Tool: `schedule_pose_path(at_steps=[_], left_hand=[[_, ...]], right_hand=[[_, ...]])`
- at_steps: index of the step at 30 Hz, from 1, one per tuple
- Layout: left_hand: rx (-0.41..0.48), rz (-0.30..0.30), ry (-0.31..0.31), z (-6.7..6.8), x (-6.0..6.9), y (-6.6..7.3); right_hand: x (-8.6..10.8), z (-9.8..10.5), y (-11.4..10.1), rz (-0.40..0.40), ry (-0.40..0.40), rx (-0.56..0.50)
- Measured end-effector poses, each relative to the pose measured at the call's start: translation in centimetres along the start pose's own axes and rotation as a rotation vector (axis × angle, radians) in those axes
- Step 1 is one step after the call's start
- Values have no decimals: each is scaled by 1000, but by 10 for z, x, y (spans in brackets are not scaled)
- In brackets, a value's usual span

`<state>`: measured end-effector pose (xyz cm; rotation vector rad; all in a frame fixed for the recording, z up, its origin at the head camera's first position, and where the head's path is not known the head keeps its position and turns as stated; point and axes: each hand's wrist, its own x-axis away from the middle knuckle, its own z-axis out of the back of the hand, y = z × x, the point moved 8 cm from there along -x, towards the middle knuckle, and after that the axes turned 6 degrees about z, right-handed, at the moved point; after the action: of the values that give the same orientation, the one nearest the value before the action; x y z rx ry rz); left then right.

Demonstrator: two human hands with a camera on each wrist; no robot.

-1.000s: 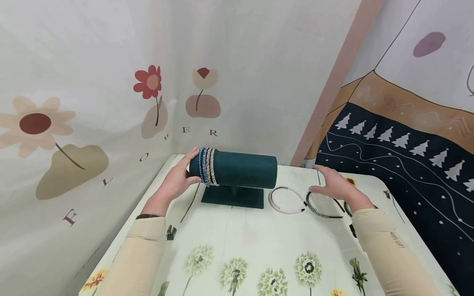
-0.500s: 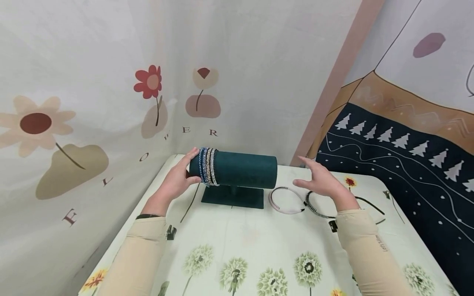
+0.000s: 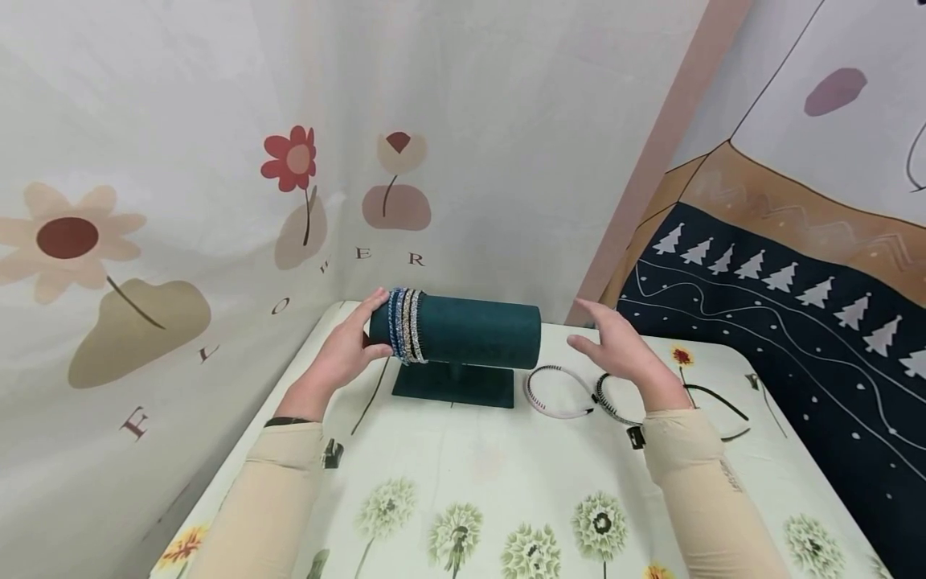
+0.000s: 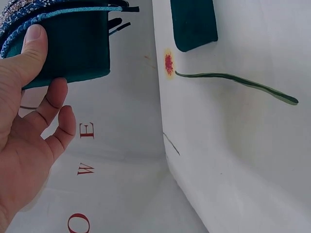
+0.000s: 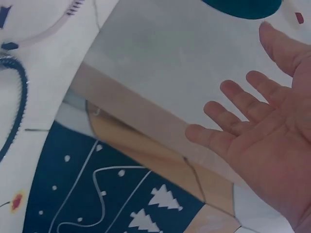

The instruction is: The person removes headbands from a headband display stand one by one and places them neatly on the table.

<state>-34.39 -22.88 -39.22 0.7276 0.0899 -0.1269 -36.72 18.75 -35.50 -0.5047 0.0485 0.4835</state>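
The velvet display roll [image 3: 481, 331] stands on the counter [image 3: 463, 450], its bar raised on a flat base [image 3: 456, 384], apparently so that bands can be looped around it. Several braided headbands [image 3: 407, 326] are gathered at its left end. That end is gripped by the left hand [image 3: 338, 358], thumb in front, presumably so that the roll is steadied. The right hand [image 3: 620, 350] is held open, thumb spread, near the roll's other end but touching nothing.

Beyond the roll, a pink headband [image 3: 531, 392] is laid flat beside a black headband [image 3: 608, 408], partly covered by the right hand. A second dark headband [image 3: 723, 399] is cut off by the wrist. The left fingertips behind the bar are hidden; two small dark objects [image 3: 333, 453] cannot be identified.
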Motion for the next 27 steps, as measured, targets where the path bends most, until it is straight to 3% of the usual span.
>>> schedule_pose_path(at_steps=[5, 11, 20, 27], left_hand=[[-11, 7, -5, 1, 1, -1], [-19, -4, -4, 1, 1, 0], [-23, -10, 7, 4, 1, 0], [-8, -18, -2, 4, 1, 0]], right_hand=[[-10, 1, -20, 40, 25, 2], [-26, -9, -65, 150, 40, 49], [-59, -65, -157, 382, -31, 334], [-77, -87, -192, 420, -37, 450]])
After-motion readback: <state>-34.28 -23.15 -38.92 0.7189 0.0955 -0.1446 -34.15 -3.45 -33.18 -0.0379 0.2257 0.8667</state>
